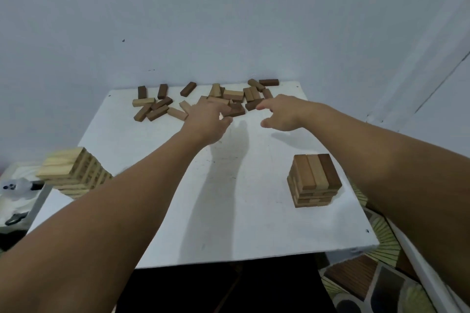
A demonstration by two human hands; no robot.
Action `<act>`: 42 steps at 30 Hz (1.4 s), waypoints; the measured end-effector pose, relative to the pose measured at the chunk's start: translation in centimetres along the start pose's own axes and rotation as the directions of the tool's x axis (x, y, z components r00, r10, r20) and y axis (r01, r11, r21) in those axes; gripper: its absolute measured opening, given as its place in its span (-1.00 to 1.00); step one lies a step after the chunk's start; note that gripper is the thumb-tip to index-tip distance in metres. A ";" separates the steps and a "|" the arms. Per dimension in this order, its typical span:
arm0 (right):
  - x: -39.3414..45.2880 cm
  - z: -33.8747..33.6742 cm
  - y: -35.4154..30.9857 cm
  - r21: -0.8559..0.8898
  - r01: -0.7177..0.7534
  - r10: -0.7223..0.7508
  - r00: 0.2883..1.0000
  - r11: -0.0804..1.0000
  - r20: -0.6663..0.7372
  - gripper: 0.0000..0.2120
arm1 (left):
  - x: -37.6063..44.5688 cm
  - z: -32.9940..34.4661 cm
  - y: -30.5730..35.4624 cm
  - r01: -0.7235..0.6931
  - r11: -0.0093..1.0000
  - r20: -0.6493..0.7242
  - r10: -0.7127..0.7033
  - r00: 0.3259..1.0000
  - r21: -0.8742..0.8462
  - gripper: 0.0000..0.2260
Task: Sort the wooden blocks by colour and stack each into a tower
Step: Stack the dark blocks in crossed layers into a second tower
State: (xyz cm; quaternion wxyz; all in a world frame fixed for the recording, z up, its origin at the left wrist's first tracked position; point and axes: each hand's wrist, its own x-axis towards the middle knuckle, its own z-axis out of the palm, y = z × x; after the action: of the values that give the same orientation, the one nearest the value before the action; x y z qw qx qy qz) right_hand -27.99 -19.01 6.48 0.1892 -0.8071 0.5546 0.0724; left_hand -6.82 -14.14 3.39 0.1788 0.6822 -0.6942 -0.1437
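Note:
Loose wooden blocks [230, 95], light, mid-brown and dark, lie scattered along the far edge of the white table [157, 211]. A tower of light blocks [72, 173] stands at the table's left edge. At the right stands a shorter tower of brown blocks [314, 180]. My left hand [207, 121] is at the pile, with fingers and thumb curled on the near end of a dark brown block [237, 110]. My right hand [282, 114] reaches over the table with fingers spread, and its fingertips touch another dark block [251, 104].
The wall rises straight behind the pile. Off the table's left edge, beside the light tower, lie white cloth and small dark items [17, 190]. A patterned floor [368, 279] shows at the lower right.

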 end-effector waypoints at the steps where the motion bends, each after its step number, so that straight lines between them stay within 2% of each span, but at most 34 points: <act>1: 1.0 -0.2 0.1 -0.026 -0.014 0.015 1.000 1.000 0.019 -0.44 | 1.1 0.4 0.2 -0.029 0.999 0.033 0.029 0.999 0.019 -0.76; 3: 3.2 -0.6 0.6 -0.080 -0.026 0.028 0.999 0.996 0.030 -0.44 | 3.6 1.5 0.4 -0.093 0.992 0.078 0.086 0.993 0.083 -0.78; 6: 6.4 -0.8 2.1 -0.132 -0.048 0.052 0.998 0.990 0.028 -0.46 | 7.1 3.1 0.9 -0.075 0.987 0.113 0.059 0.992 0.142 -0.75; 10: 9.3 -0.8 4.9 -0.117 -0.095 0.096 0.995 0.989 0.000 -0.72 | 10.8 4.5 2.7 -0.096 0.956 0.136 0.060 0.989 0.278 -0.68; 14: 11.2 -0.3 6.7 -0.100 -0.063 0.061 0.998 0.993 -0.022 -0.56 | 12.8 5.8 3.8 -0.100 0.941 0.131 0.060 0.990 0.323 -0.72; 16: 11.7 0.1 7.5 -0.066 -0.037 0.035 0.999 0.997 -0.034 -0.53 | 13.3 6.4 4.1 -0.112 0.941 0.139 0.071 0.988 0.321 -0.70; 20: 12.5 0.5 8.6 0.116 0.003 0.018 0.985 0.993 -0.172 -0.75 | 14.0 7.3 4.1 -0.116 0.934 0.150 0.068 0.986 0.338 -0.69; 22: 13.0 0.5 8.9 0.141 0.014 0.021 0.970 0.990 -0.243 -0.79 | 14.1 7.6 4.1 -0.107 0.955 0.139 0.071 0.988 0.276 -0.71; 24: 13.7 0.5 9.0 0.109 -0.015 0.044 0.962 0.994 -0.270 -0.70 | 14.5 7.8 4.3 -0.084 0.974 0.089 0.066 0.994 0.209 -0.69; 27: 14.7 0.3 9.2 0.058 -0.096 0.107 0.968 0.994 -0.227 -0.44 | 16.1 8.2 4.6 -0.011 0.978 0.039 0.003 0.999 0.210 -0.64; 30: 15.6 -0.2 9.0 0.040 -0.162 0.166 0.973 0.986 -0.162 -0.31 | 17.3 8.1 5.2 0.019 0.953 0.152 -0.068 0.986 0.301 -0.46; 33: 16.5 -0.3 8.9 -0.051 -0.195 0.189 0.977 0.980 -0.103 -0.24 | 17.7 8.2 5.4 -0.044 0.924 0.251 -0.057 0.966 0.380 -0.28; 35: 16.9 -0.1 9.1 -0.105 -0.205 0.194 0.975 0.973 -0.105 -0.25 | 18.1 8.0 5.4 -0.093 0.917 0.257 -0.011 0.966 0.388 -0.31; 38: 17.3 0.0 9.7 -0.112 -0.177 0.156 0.973 0.978 -0.170 -0.30 | 19.0 7.6 5.8 -0.195 0.891 0.324 0.057 0.944 0.411 -0.47; 42: 16.8 -0.4 10.3 -0.176 -0.115 0.065 0.961 0.978 -0.267 -0.52 | 19.0 7.4 6.6 -0.263 0.878 0.396 0.094 0.914 0.399 -0.59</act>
State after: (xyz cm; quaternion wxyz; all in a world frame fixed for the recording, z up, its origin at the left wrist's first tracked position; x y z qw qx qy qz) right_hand -31.21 -36.97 -1.00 0.0336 -0.7976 0.6016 0.0270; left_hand -16.11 -33.21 0.70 -0.1008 0.5980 -0.7902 -0.0882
